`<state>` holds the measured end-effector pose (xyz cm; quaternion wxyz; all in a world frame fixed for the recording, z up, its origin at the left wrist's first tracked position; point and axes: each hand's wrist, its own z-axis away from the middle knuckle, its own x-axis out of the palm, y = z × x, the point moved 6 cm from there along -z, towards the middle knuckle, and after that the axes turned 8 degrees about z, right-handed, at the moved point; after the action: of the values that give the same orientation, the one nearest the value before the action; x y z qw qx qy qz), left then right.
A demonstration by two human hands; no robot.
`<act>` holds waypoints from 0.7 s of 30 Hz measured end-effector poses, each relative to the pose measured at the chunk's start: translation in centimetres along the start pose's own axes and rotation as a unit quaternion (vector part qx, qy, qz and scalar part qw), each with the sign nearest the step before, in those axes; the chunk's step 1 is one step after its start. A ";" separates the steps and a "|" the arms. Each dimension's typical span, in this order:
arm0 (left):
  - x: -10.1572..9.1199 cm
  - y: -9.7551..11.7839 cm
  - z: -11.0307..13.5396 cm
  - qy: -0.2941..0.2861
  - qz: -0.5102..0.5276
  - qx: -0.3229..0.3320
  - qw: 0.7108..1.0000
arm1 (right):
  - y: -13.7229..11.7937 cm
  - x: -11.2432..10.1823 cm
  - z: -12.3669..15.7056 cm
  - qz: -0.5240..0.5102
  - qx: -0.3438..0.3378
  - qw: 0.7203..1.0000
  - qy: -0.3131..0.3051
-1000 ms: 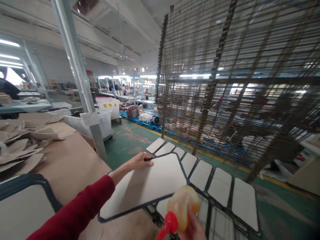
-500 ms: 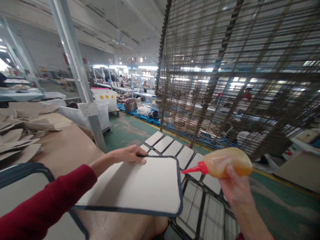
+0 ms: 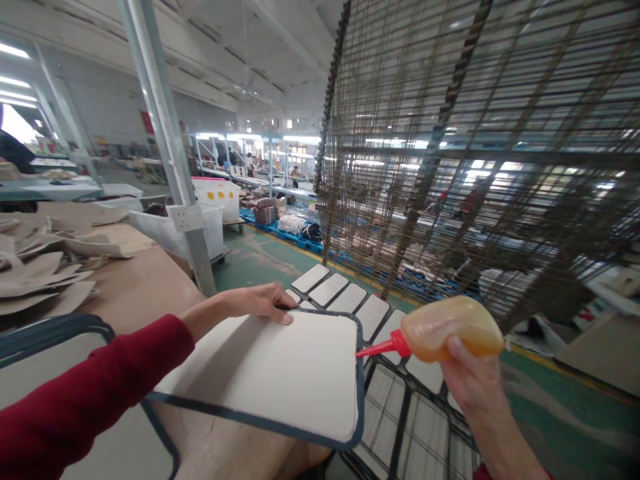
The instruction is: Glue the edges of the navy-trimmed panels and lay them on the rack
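My left hand [image 3: 270, 303] grips the far edge of a white panel [image 3: 280, 373] with a dark border and rounded corners, thumb on top. In my right hand [image 3: 470, 373] is a squeeze bottle [image 3: 450, 327] of amber liquid, lying on its side. Its red nozzle [image 3: 383, 347] points left, and the tip is at the panel's right border; whether it touches I cannot tell. A stack of similar dark-edged panels [image 3: 45, 373] lies at the lower left, partly behind my sleeve.
Brown table [image 3: 145, 273] with off-white cut pieces [image 3: 45, 273] at left. A metal post [image 3: 175, 153] stands behind it, near white bins [image 3: 217, 197]. Several bordered panels [image 3: 373, 313] lie in rows beyond my hands. A tall wire rack [image 3: 425, 133] rises at right.
The nozzle tip has moved slightly down and left along the panel's right border. The panel's near right corner has dipped a little. Both hands keep their holds.
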<state>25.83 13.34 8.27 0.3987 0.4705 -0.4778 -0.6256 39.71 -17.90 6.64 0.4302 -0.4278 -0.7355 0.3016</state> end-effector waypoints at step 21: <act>0.3 -1.5 1.2 -0.022 0.077 -0.068 0.994 | 0.1 0.0 2.0 0.038 0.030 0.998 -0.026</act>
<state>24.52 13.61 6.90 0.4663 0.3897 -0.4776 -0.6345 37.98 -18.01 5.69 0.4114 -0.4345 -0.7205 0.3504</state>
